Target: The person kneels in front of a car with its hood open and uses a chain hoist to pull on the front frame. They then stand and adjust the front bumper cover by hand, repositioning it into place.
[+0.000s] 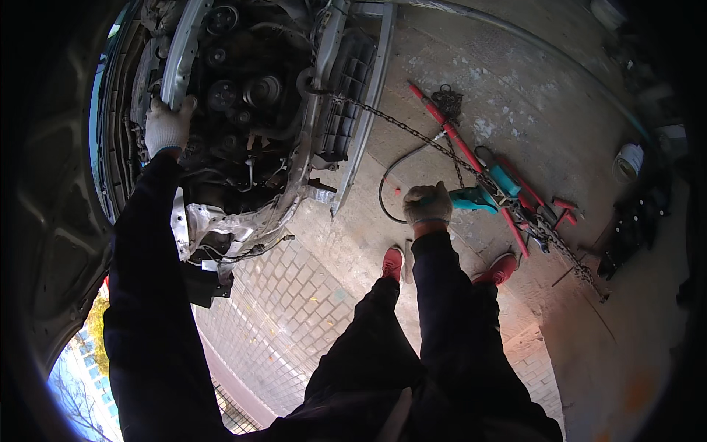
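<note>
My left hand (168, 124), in a white knitted glove, is closed around the end of a pale metal beam (184, 59) across the car's opened front. My right hand (428, 203), gloved as well, is a fist around the near end of a teal power tool (473, 198); its exact kind is unclear. Beyond this tool lies a red metal frame (460, 144) with a chain wound about it. A taut chain (401, 128) runs from the frame to a hook (312, 88) on the car's front structure.
The engine bay (243, 96) is exposed, with pulleys and torn metal edges. A raised hood (51, 162) stands at the left. A black hose (381, 193) loops over the concrete near my red shoes (393, 263). A white bucket (628, 162) and dark parts (635, 228) lie at the right.
</note>
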`<state>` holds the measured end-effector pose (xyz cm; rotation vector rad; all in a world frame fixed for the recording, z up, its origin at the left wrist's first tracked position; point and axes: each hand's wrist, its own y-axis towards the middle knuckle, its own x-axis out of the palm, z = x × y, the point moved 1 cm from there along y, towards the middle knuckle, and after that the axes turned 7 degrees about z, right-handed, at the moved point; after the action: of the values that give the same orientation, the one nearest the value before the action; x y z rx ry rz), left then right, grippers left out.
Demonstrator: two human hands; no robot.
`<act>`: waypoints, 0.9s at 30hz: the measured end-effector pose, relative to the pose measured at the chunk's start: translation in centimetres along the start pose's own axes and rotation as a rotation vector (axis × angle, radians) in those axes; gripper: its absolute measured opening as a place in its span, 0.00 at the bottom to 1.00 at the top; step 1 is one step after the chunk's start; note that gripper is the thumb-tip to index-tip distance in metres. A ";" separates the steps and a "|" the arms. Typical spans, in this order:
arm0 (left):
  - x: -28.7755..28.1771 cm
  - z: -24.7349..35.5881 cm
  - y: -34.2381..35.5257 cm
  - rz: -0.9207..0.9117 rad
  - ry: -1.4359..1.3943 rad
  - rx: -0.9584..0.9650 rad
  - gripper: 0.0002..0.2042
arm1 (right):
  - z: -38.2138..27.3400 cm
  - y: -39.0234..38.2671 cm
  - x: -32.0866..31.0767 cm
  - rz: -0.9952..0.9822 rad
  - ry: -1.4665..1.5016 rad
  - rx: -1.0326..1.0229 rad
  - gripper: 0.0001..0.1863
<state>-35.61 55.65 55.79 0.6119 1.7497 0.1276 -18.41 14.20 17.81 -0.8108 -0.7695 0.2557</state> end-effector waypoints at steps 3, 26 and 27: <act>0.5 -0.4 0.3 0.000 -0.020 0.022 0.50 | -3.2 -7.8 -1.8 -0.062 0.075 0.149 0.28; 2.3 -1.3 0.9 0.049 -0.005 0.041 0.40 | -8.0 27.1 1.2 -0.260 0.108 -0.475 0.14; 2.3 -1.1 0.9 0.098 -0.044 0.072 0.39 | -6.7 25.7 1.2 -0.304 0.133 -0.468 0.14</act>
<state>-36.68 57.74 54.46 0.7487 1.6881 0.1189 -10.83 28.45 -3.35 -1.1218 -0.8268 -0.2593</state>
